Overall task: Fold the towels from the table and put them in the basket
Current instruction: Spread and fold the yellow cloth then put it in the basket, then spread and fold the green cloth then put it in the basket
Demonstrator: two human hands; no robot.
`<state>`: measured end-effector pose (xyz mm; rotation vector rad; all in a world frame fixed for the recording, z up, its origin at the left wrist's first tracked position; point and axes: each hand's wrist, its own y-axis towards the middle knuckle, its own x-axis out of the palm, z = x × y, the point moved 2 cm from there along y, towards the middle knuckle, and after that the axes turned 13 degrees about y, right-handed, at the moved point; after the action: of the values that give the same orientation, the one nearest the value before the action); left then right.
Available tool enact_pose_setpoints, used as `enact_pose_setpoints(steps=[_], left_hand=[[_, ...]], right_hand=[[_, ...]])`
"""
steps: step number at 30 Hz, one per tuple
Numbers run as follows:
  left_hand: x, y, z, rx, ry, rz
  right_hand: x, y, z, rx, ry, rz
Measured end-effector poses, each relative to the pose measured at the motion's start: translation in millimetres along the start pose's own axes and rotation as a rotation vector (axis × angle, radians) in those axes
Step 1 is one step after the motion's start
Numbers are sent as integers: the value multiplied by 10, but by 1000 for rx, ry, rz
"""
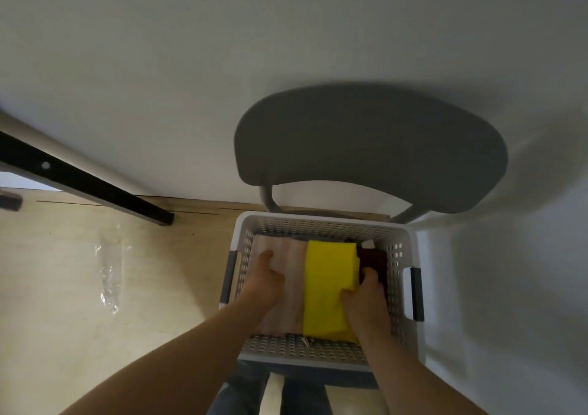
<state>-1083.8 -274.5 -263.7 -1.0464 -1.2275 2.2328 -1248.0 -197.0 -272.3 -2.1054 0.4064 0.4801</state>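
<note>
A white perforated basket [321, 351] stands on a grey chair. Inside lies a folded pale pink striped towel [291, 255] on the left, a folded yellow towel [327, 274] in the middle and a dark red-brown towel [377, 260] at the right. My left hand [265, 279] is down in the basket with its fingers on the pink towel. My right hand [366, 303] holds the right edge of the yellow towel, thumb on top and fingers down between it and the dark towel.
The grey chair back [369, 147] rises behind the basket against a white wall. A black table leg [82, 182] slants across the left. A piece of clear plastic [109, 274] lies on the light wooden floor at the left.
</note>
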Motion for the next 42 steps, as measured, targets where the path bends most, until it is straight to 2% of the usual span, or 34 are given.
enact_pose_setpoints(steps=[2, 4, 10, 14, 17, 21, 27, 30, 34, 42], left_hand=[[-10, 6, -7, 24, -1, -6], [-17, -29, 11, 21, -14, -60], [-159, -324, 23, -54, -102, -97], [-362, -671, -36, 0, -181, -75], [-540, -989, -126, 76, -251, -22], [-769, -1459, -404, 166, -347, 33], [-1047, -2171, -1311, 253, -452, 97], [-1203, -2491, -1868, 280, -490, 107], [-1293, -2998, -2613, 273, -494, 86], [-1178, -3823, -3916, 387, -522, 139]], right_hand=[[-18, -84, -89, -202, -297, 98], [13, -124, -138, -310, -407, 94], [-6, -226, -180, -126, -28, 41], [-130, -444, -256, -150, -10, -11], [-143, -729, -369, -133, 101, -31], [-2, -1251, -437, -213, 246, -8], [490, -2305, -307, -277, 489, 17], [847, -2921, -100, -246, 591, -19], [1232, -3844, 237, -216, 592, -100], [1764, -5180, 856, -365, 550, -142]])
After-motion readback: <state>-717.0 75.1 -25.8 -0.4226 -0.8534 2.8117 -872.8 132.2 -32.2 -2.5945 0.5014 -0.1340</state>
